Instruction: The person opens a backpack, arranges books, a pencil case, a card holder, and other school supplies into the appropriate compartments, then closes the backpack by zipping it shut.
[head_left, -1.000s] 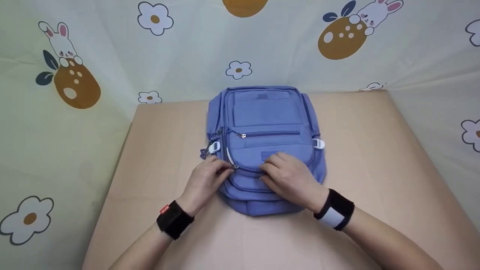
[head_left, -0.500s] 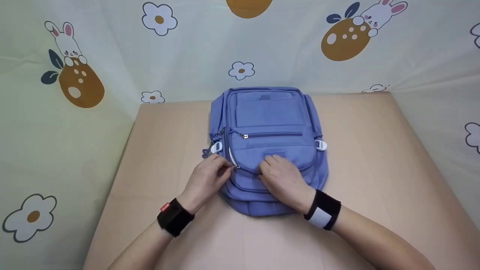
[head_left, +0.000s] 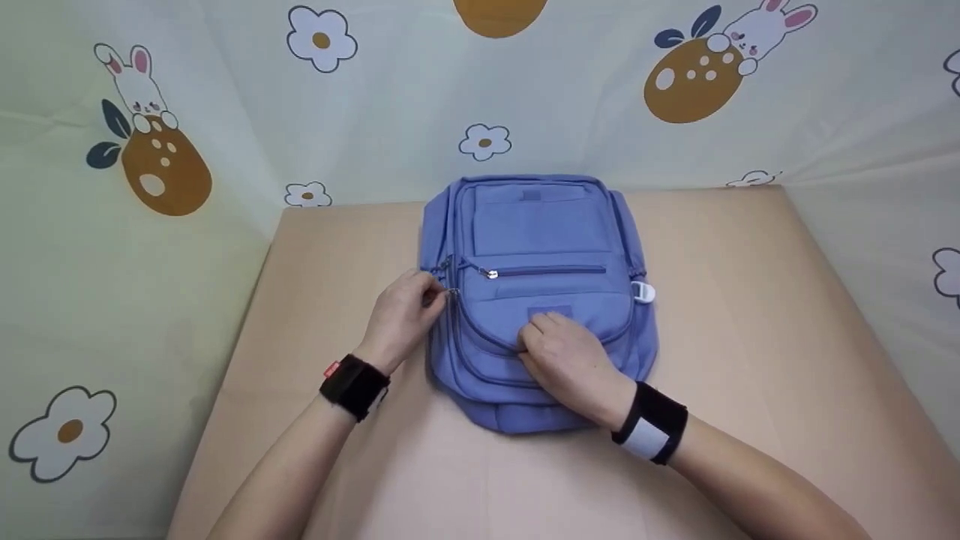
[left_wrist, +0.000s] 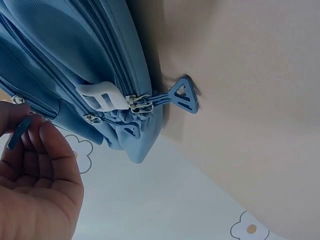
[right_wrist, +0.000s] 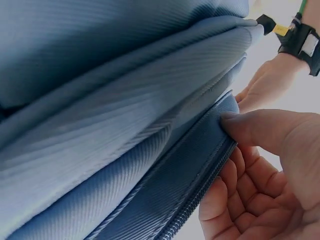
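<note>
A blue backpack [head_left: 536, 225] lies on its back, front side up. My left hand [head_left: 399, 319] is at its left side and pinches a zipper pull [left_wrist: 19, 132] between thumb and fingers, close to the slider [left_wrist: 17, 99]. At the lower middle, my right hand [head_left: 574, 364] pinches the fabric edge beside the zipper [right_wrist: 197, 182] of the front pocket; the thumb presses on top, with the fingers curled beneath. From the left wrist, other zipper pulls [left_wrist: 184, 94] and a white buckle [left_wrist: 102, 96] show on the bag's side.
The backpack rests on a tan tabletop [head_left: 337, 240]. Behind and beside it hang pale curtains [head_left: 390, 90] printed with flowers and rabbits. A second white buckle [head_left: 643, 292] sits on the bag's right side. Both wrists wear black bands [head_left: 651, 422].
My left hand has drawn the zipper slider up along the pocket's left edge, and the pale gap there has closed. My right hand shifted slightly left early on, then stayed at the pocket edge.
</note>
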